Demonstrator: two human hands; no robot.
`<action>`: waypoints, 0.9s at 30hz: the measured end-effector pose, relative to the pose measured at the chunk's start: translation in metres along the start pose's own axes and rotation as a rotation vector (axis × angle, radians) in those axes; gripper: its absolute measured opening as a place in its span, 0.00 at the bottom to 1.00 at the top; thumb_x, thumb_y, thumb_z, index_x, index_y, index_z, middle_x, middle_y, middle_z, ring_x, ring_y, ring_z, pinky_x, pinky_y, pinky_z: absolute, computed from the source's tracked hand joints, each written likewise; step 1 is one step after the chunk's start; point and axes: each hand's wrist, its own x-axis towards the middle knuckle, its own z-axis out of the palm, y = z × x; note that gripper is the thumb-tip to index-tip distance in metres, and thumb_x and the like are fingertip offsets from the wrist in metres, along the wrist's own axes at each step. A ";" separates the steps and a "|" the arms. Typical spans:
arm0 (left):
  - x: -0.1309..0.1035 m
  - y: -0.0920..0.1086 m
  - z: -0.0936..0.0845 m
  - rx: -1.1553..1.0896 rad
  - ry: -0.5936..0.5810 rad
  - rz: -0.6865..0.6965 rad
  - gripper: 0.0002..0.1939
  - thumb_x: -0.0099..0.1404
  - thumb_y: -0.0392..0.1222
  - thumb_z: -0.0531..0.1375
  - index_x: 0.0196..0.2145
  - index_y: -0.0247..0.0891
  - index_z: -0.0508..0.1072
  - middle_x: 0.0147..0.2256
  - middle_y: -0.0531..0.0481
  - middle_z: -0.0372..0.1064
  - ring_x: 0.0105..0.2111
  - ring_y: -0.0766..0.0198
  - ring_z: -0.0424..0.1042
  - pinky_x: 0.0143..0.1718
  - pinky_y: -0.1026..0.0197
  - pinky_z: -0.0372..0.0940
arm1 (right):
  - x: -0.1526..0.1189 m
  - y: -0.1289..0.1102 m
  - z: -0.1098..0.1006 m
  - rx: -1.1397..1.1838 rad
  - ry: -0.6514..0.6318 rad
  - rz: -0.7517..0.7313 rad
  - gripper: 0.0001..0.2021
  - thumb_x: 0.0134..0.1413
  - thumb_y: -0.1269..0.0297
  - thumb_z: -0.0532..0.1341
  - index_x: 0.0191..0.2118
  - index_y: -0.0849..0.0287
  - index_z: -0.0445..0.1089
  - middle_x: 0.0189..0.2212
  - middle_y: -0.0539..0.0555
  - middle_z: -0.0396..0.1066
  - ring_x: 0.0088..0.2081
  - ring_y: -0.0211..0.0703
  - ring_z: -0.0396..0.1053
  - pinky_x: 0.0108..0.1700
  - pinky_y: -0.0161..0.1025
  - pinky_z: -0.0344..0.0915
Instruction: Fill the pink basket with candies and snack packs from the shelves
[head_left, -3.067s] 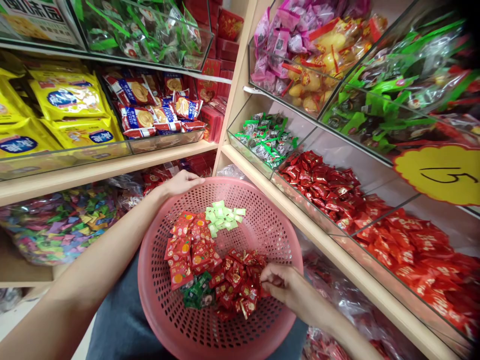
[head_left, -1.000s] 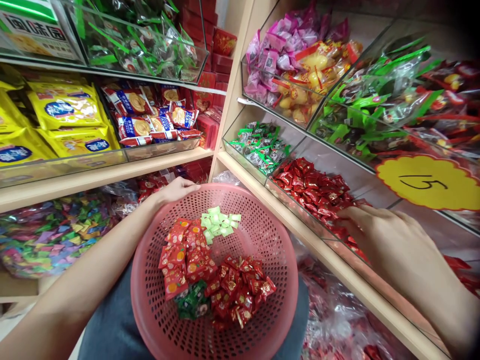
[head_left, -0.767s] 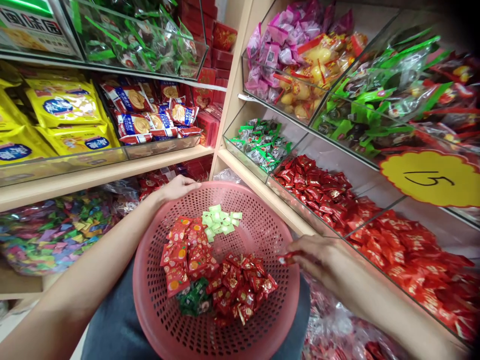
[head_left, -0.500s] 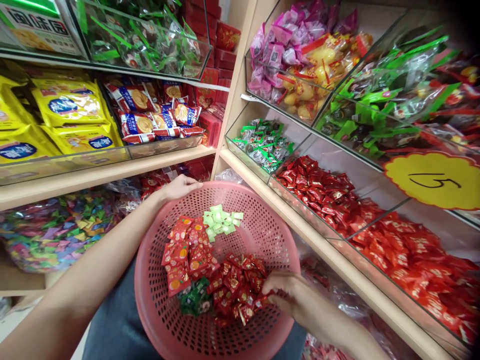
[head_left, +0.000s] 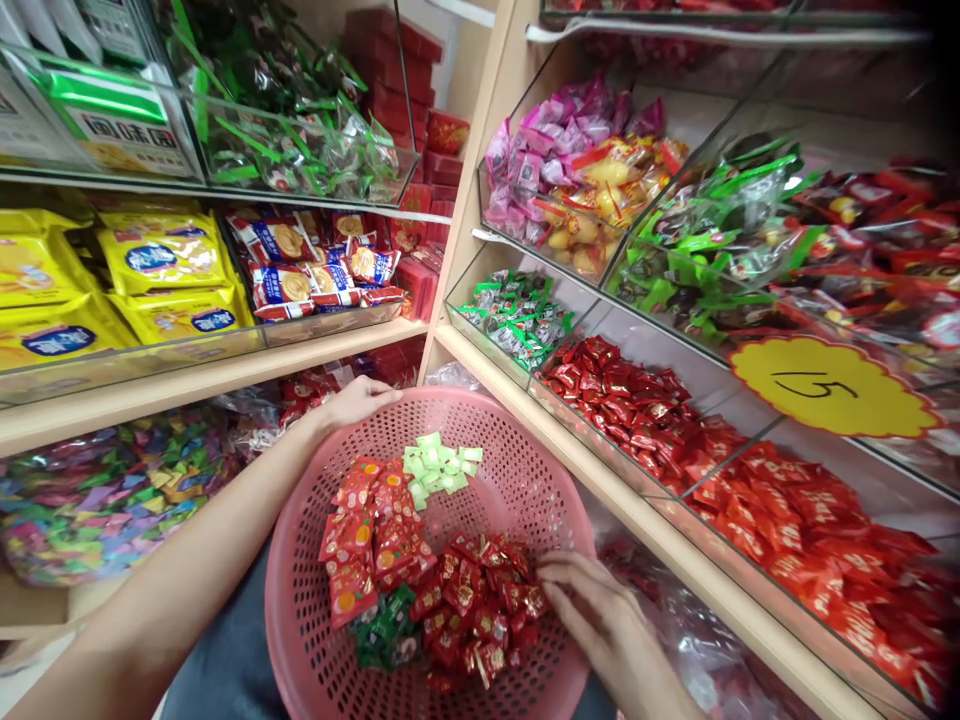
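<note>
Curling over the far-left rim of the pink basket (head_left: 525,480), the left hand (head_left: 360,402) appears to hold it. The right hand (head_left: 602,608), fingers loosely parted with nothing visible between, seems to touch the red sweets (head_left: 480,610) toward the near-right rim. A slackened left grip could tip the basket. Its round mouth faces up, lacking a long axis.

right hand (head_left: 596,605): in red candy bin (head_left: 581,430) at mid-right 1.0 s ago, now at red candy pile (head_left: 480,605), lower centre | fingers (head_left: 574,568): straighter than 0.5 s ago | price sign (head_left: 832,388): shifted left, lower | white shelf edge (head_left: 645,28): newly visible, upper right
</note>
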 end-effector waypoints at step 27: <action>-0.058 -0.023 -0.054 0.536 0.119 -0.012 0.26 0.61 0.56 0.44 0.39 0.39 0.74 0.37 0.49 0.74 0.38 0.56 0.71 0.40 0.61 0.62 | 0.060 0.039 0.059 0.365 0.545 0.179 0.27 0.44 0.67 0.54 0.55 0.64 0.59 0.53 0.59 0.62 0.56 0.46 0.56 0.59 0.45 0.49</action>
